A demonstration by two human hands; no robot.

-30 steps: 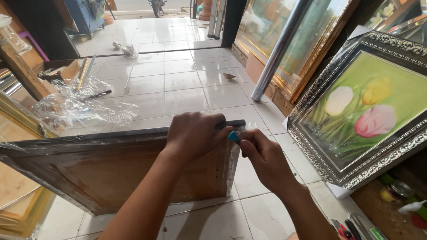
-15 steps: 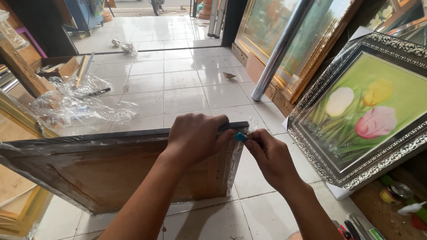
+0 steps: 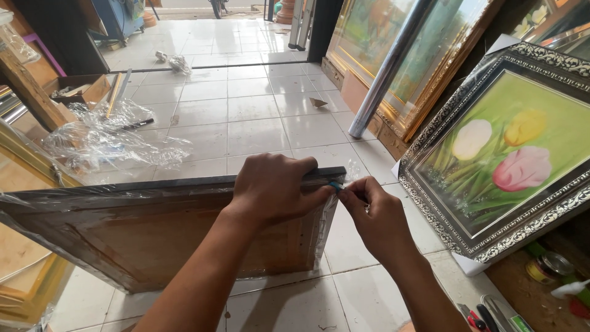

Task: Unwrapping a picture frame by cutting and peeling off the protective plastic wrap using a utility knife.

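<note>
Gripping wrapped frame (image 3: 153, 233) top edge: left hand (image 3: 273, 187); right hand (image 3: 375, 215) pinching small blue tool (image 3: 336, 185) at corner.

Wooden picture frame (image 3: 153, 237), back side facing up and wrapped in clear plastic film, stands tilted on its lower edge on the white tile floor (image 3: 258, 123); small blue-tipped tool (image 3: 335, 185) lies against its upper right corner.

Open white tiled floor (image 3: 246, 104) at upper centre; crumpled clear plastic wrap (image 3: 104, 144) blocks the left, ornate silver-framed tulip painting (image 3: 510, 160) the right.
</note>
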